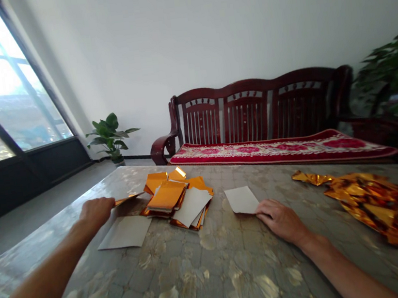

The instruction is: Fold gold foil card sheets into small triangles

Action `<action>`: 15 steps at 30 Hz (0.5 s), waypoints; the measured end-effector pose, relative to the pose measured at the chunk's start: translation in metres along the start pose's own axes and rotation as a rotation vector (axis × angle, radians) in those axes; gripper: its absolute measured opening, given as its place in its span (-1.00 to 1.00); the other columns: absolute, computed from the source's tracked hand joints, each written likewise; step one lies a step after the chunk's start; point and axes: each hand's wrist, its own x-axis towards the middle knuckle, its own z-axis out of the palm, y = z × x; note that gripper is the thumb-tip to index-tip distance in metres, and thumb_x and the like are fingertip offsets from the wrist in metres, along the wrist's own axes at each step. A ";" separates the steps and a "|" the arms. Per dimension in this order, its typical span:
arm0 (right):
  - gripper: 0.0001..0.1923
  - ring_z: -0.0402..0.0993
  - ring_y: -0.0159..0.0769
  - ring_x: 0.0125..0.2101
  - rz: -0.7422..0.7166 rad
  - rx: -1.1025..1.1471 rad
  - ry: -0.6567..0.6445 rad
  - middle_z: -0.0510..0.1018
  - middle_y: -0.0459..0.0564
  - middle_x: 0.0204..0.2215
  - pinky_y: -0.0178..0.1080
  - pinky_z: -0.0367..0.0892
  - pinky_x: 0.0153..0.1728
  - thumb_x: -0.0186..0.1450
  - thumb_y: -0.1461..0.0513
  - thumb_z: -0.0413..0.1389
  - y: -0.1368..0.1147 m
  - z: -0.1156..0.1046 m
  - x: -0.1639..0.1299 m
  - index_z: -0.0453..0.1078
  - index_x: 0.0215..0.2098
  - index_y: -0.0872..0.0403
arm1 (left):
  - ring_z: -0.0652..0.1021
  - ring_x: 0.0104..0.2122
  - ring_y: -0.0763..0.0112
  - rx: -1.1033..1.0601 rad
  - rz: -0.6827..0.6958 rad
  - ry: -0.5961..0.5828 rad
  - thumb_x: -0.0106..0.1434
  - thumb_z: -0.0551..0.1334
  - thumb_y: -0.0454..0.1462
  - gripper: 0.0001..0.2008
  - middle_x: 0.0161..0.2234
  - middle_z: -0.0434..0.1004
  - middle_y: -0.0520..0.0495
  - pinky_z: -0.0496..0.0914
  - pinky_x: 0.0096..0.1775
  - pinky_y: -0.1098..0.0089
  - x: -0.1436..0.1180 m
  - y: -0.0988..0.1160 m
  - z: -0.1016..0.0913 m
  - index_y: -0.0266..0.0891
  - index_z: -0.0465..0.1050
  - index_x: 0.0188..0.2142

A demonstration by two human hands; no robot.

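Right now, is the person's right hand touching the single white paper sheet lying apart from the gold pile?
Touching: the head view shows the right hand's fingertips resting on the white sheet's near corner.

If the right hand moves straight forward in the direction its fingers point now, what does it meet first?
The right hand already touches the near edge of the single white sheet. Going straight on, up and left, it would slide over that sheet; the gold paper pile probably comes next.
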 end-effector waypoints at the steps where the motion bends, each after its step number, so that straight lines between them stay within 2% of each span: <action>1: -0.82 0.48 -0.21 -0.21 0.002 -0.002 -0.001 0.58 -0.04 -0.30 -0.19 0.35 -0.16 0.30 0.25 0.05 0.000 0.000 0.000 0.51 -0.31 -0.03 | 0.57 -0.21 -0.02 0.006 -0.038 0.023 0.30 0.10 -0.29 -0.75 -0.28 0.57 -0.31 0.38 -0.22 0.14 0.000 -0.003 -0.010 -0.30 0.55 -0.21; 3: -0.82 0.48 -0.21 -0.21 0.004 -0.003 -0.002 0.58 -0.04 -0.30 -0.20 0.35 -0.17 0.30 0.25 0.05 0.000 0.000 0.000 0.50 -0.31 -0.03 | 0.55 -0.28 0.05 0.004 -0.111 0.082 0.36 0.03 -0.23 -0.70 -0.31 0.56 -0.25 0.36 -0.25 0.18 -0.001 -0.002 -0.031 -0.29 0.49 -0.12; 5: -0.82 0.48 -0.21 -0.21 0.003 0.000 -0.003 0.58 -0.04 -0.30 -0.20 0.34 -0.17 0.31 0.25 0.05 0.000 0.000 0.000 0.50 -0.31 -0.03 | 0.54 -0.29 0.09 -0.001 -0.160 0.176 0.41 -0.11 -0.28 -0.63 -0.27 0.55 -0.24 0.33 -0.25 0.21 0.000 0.010 -0.049 -0.25 0.41 0.00; 6: -0.82 0.48 -0.22 -0.21 0.002 0.002 -0.004 0.58 -0.03 -0.30 -0.21 0.34 -0.17 0.31 0.25 0.04 -0.001 0.000 0.000 0.50 -0.32 -0.03 | 0.53 -0.27 0.08 -0.014 -0.183 0.266 0.42 -0.15 -0.29 -0.61 -0.25 0.55 -0.23 0.31 -0.24 0.20 0.000 0.020 -0.056 -0.23 0.40 0.00; 8: -0.82 0.47 -0.22 -0.22 0.000 0.006 -0.003 0.58 -0.03 -0.30 -0.22 0.33 -0.18 0.31 0.25 0.04 -0.001 -0.001 0.000 0.50 -0.32 -0.02 | 0.51 -0.18 0.06 -0.024 -0.137 0.443 0.43 -0.18 -0.29 -0.60 -0.18 0.54 -0.24 0.29 -0.18 0.19 -0.001 0.048 -0.061 -0.21 0.38 0.01; 9: -0.82 0.47 -0.22 -0.22 -0.001 0.007 -0.006 0.57 -0.03 -0.30 -0.22 0.33 -0.18 0.31 0.25 0.04 -0.001 -0.001 0.000 0.50 -0.32 -0.02 | 0.51 -0.15 0.06 -0.031 -0.103 0.463 0.43 -0.16 -0.30 -0.62 -0.16 0.54 -0.26 0.28 -0.15 0.18 -0.002 0.066 -0.059 -0.21 0.37 0.02; 10: -0.82 0.47 -0.22 -0.22 -0.002 0.007 -0.009 0.57 -0.03 -0.31 -0.22 0.33 -0.18 0.31 0.25 0.04 -0.001 -0.001 0.000 0.50 -0.32 -0.02 | 0.51 -0.15 0.05 -0.036 -0.059 0.409 0.42 -0.13 -0.31 -0.64 -0.16 0.54 -0.28 0.29 -0.15 0.18 -0.004 0.083 -0.054 -0.24 0.38 -0.02; 12: -0.82 0.47 -0.22 -0.22 -0.001 0.005 -0.013 0.57 -0.03 -0.31 -0.23 0.32 -0.18 0.31 0.25 0.05 -0.002 -0.002 0.000 0.50 -0.32 -0.01 | 0.52 -0.12 0.01 -0.023 0.101 0.167 0.37 -0.08 -0.37 -0.68 -0.15 0.54 -0.33 0.32 -0.14 0.16 -0.009 0.118 -0.038 -0.29 0.40 -0.06; 15: -0.83 0.46 -0.23 -0.21 0.004 0.009 -0.010 0.57 -0.03 -0.31 -0.24 0.31 -0.18 0.31 0.26 0.06 -0.002 -0.001 -0.001 0.51 -0.31 0.00 | 0.57 -0.15 0.05 -0.020 0.186 0.043 0.32 -0.01 -0.44 -0.71 -0.17 0.54 -0.41 0.36 -0.19 0.23 -0.014 0.150 -0.013 -0.40 0.41 -0.06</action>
